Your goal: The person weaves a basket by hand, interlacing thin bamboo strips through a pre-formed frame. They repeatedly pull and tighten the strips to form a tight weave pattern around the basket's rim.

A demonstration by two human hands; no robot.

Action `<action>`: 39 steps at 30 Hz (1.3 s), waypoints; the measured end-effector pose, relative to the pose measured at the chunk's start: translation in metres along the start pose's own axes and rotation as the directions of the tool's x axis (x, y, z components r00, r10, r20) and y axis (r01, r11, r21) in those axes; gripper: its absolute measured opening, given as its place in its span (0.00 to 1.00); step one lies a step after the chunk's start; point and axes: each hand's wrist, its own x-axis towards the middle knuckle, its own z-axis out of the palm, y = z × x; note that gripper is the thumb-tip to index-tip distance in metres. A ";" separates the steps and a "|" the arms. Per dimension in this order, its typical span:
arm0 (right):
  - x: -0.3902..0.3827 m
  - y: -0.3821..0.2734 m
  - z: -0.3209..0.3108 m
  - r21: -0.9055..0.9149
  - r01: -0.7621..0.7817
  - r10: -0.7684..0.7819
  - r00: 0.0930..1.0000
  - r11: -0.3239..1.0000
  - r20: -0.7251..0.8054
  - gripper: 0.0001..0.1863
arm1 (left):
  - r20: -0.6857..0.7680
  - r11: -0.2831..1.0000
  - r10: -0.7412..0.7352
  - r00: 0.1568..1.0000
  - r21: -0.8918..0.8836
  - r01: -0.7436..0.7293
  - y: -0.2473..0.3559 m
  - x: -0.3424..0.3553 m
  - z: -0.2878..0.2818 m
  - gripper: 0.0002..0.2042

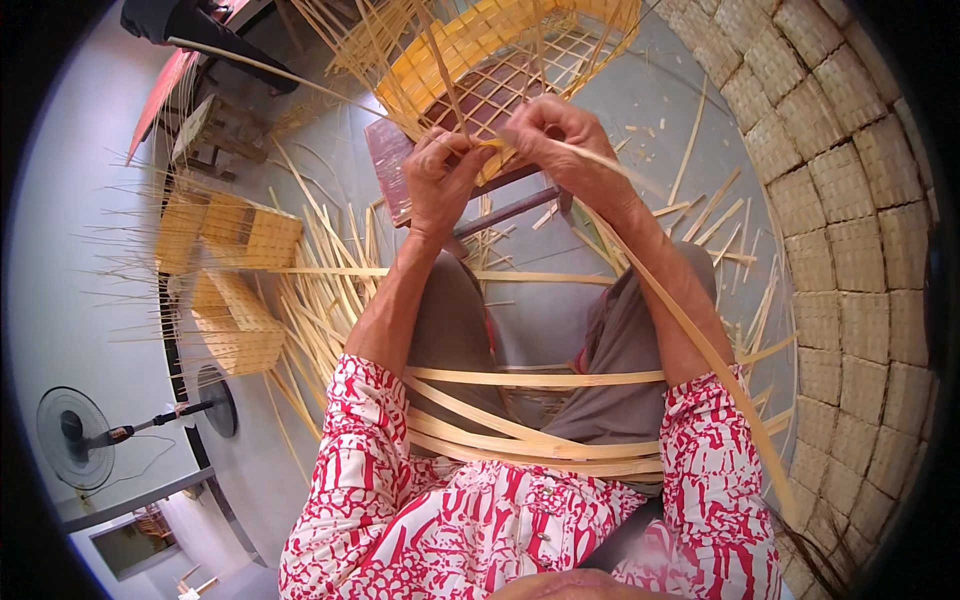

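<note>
A partly woven yellow basket (460, 50) with an open lattice lies at the far middle on a reddish wooden stool (388, 165). At its near edge my left hand (438, 185) is closed, thumb and fingers pinching a bamboo strip beside the lattice. Just to the right, my right hand (565, 145) is closed on a long pale bamboo strip (690, 335), which runs back past my right forearm. The fingertips of both hands are close together, and a short yellow piece of strip shows between them. Long loose stakes stick up from the basket around my hands.
Several bamboo strips (540, 378) lie across my lap. More loose strips (325, 260) are spread on the floor to the left. Woven baskets (235, 335) with long stakes stand there too. Stacked woven panels (840, 250) line the right side. A fan (75, 430) is at left.
</note>
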 end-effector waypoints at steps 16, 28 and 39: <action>-0.003 0.009 -0.010 0.450 0.066 0.228 0.791 0.891 -0.567 0.13 | -0.064 0.993 0.020 0.998 -0.117 -0.027 -0.005 -0.001 0.004 0.04; -0.005 0.027 -0.017 0.915 0.148 0.660 0.650 0.376 -0.377 0.14 | -0.104 0.976 -0.032 0.994 -0.217 0.009 -0.010 -0.005 0.008 0.03; -0.023 -0.010 0.005 0.711 0.122 0.212 0.907 0.693 -0.363 0.32 | -0.171 0.995 0.083 0.982 0.061 -0.073 -0.004 -0.001 0.010 0.04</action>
